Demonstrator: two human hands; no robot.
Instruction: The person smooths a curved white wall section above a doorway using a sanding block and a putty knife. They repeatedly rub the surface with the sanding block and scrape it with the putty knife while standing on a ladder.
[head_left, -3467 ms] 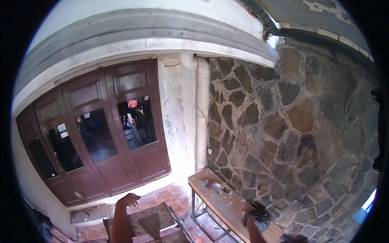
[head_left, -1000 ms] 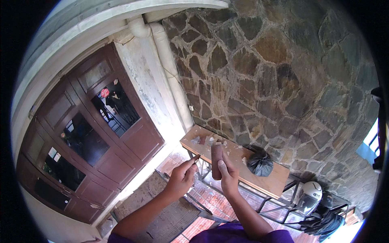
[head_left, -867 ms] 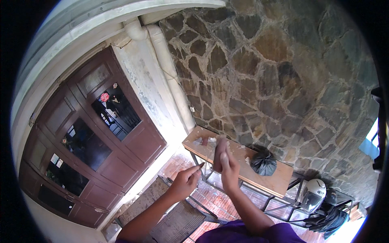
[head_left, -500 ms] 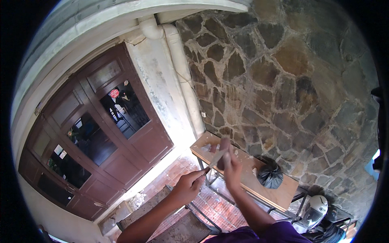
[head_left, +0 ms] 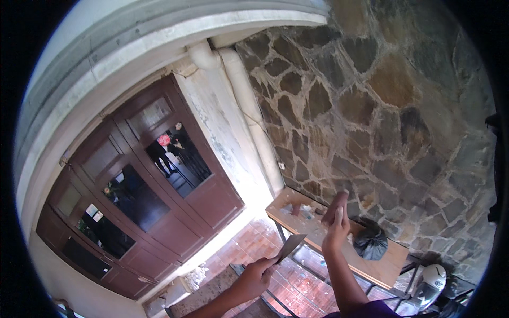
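My left hand [head_left: 253, 276] is closed around the handle of a putty knife [head_left: 290, 246]. Its flat, dull blade widens toward the tip and points up and to the right. Further right, my right hand [head_left: 336, 233] grips a reddish-brown oblong block [head_left: 336, 205], raised above a wooden bench and tilted upward. A clear gap separates blade and block. What the block is made of I cannot make out. Behind it on the bench top [head_left: 379, 271] sits a knotted black plastic bag [head_left: 369, 241].
Small scraps [head_left: 305, 211] litter the bench's far left end. The bench stands along a stone wall [head_left: 350, 106]. A white helmet [head_left: 430, 283] is at the lower right. Brown panelled doors [head_left: 159, 217] fill the left side, with red floor tiles [head_left: 254, 238] before them.
The putty knife's blade, earlier up against the block, is now apart from it. My right hand has moved right with the block, my left hand downward. The whole view has shifted too.
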